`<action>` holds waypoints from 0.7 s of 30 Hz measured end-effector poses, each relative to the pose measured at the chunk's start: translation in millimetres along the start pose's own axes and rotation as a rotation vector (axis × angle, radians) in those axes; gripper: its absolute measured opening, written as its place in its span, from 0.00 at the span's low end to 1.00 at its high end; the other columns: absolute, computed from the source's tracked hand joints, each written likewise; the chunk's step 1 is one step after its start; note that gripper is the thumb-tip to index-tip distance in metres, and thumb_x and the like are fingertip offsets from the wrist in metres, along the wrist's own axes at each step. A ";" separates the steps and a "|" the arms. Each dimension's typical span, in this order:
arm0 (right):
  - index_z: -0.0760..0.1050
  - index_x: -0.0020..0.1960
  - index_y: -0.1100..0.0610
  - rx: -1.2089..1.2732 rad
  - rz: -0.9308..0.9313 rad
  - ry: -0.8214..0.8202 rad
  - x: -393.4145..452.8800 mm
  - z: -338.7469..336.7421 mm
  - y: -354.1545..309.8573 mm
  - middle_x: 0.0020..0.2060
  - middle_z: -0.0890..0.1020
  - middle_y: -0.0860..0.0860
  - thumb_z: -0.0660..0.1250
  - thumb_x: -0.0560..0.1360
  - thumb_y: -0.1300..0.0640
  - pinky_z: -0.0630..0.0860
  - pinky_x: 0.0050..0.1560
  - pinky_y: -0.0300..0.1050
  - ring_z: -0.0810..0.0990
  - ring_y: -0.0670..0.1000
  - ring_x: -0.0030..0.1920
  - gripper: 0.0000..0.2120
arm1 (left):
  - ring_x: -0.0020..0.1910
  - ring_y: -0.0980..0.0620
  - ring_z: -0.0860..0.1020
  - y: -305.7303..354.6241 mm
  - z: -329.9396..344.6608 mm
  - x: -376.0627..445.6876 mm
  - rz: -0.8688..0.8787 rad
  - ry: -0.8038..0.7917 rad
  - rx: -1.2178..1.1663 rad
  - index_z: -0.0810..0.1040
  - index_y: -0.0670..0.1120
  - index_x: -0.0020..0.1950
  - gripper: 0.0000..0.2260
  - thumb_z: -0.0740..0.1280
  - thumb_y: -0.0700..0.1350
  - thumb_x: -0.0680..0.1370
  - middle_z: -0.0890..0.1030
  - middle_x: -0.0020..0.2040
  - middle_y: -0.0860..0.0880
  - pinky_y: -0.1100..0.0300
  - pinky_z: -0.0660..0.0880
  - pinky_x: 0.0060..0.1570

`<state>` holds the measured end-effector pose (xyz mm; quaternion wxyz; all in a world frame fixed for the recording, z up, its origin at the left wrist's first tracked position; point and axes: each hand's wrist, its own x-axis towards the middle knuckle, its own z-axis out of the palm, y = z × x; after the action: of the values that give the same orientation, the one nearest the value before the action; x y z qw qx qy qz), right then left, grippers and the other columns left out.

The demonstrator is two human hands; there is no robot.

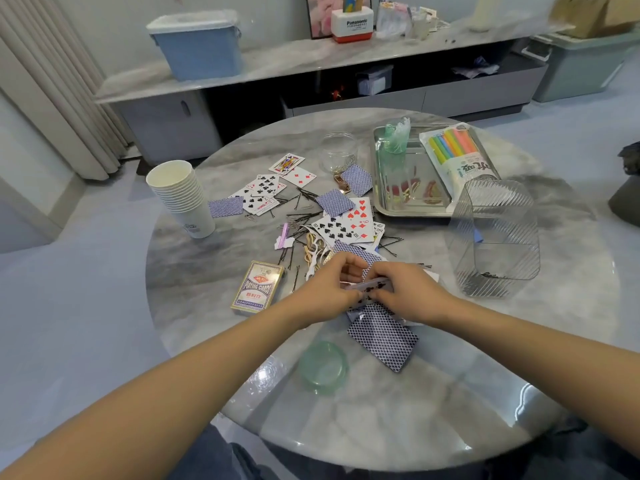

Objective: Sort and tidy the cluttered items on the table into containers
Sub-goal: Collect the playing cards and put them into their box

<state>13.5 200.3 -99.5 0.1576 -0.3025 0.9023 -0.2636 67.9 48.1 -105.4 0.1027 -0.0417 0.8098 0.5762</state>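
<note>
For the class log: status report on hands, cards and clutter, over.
Left hand and right hand both gripping a small stack of playing cards. Card box lying left of hands. Hairpins and rubber bands tangled among loose cards.

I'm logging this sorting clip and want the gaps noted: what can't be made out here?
Head view only:
- Cards held by left hand and right hand: faces hidden by fingers.
- Metal tray: small contents blurred.
- Card box: whether it holds cards, unseen.

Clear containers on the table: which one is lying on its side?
The small round clear jar behind the cards, its mouth facing sideways. The tall ribbed clear bin at the right stands upright.
</note>
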 end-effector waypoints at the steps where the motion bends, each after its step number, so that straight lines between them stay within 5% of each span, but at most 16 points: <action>1: 0.74 0.46 0.52 0.007 -0.005 0.002 1.4 -3.5 -3.2 0.40 0.77 0.48 0.66 0.73 0.62 0.66 0.35 0.39 0.74 0.50 0.42 0.05 | 0.54 0.51 0.74 1.8 -3.1 0.1 -0.018 0.017 -0.036 0.71 0.47 0.57 0.15 0.64 0.31 0.75 0.74 0.53 0.47 0.58 0.73 0.55; 6: 0.66 0.43 0.46 0.144 0.022 -0.099 10.2 -24.6 -16.4 0.35 0.76 0.46 0.66 0.76 0.58 0.72 0.33 0.40 0.76 0.46 0.33 0.10 | 0.52 0.43 0.78 11.5 -26.3 -6.9 -0.202 -0.018 -0.315 0.76 0.46 0.56 0.09 0.61 0.36 0.79 0.79 0.54 0.41 0.44 0.74 0.56; 10: 0.67 0.57 0.53 0.324 0.099 -0.062 10.9 -23.5 -20.8 0.43 0.79 0.49 0.69 0.73 0.59 0.79 0.44 0.48 0.79 0.49 0.39 0.16 | 0.50 0.41 0.79 7.0 -36.0 -13.4 -0.250 0.034 -0.415 0.74 0.44 0.58 0.09 0.59 0.36 0.81 0.81 0.52 0.41 0.41 0.77 0.52; 16: 0.66 0.61 0.55 -0.521 0.082 -0.231 -15.3 6.0 -12.8 0.58 0.71 0.52 0.75 0.61 0.37 0.72 0.55 0.47 0.70 0.53 0.58 0.37 | 0.46 0.39 0.81 -13.6 -46.3 -14.9 -0.373 0.168 -0.403 0.75 0.41 0.59 0.09 0.59 0.36 0.80 0.81 0.52 0.38 0.43 0.80 0.44; 21: 0.65 0.59 0.58 -0.571 0.120 -0.238 -19.2 16.1 -14.3 0.56 0.77 0.54 0.76 0.63 0.42 0.70 0.51 0.47 0.75 0.56 0.56 0.35 | 0.41 0.45 0.81 -14.0 -46.0 -20.6 -0.372 0.160 -0.389 0.77 0.46 0.50 0.09 0.59 0.35 0.80 0.82 0.45 0.43 0.50 0.81 0.37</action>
<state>42.0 196.6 -102.0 0.1860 -0.3094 0.9314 0.0474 85.1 -1.0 -99.5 0.1325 -0.2537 0.6678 0.6871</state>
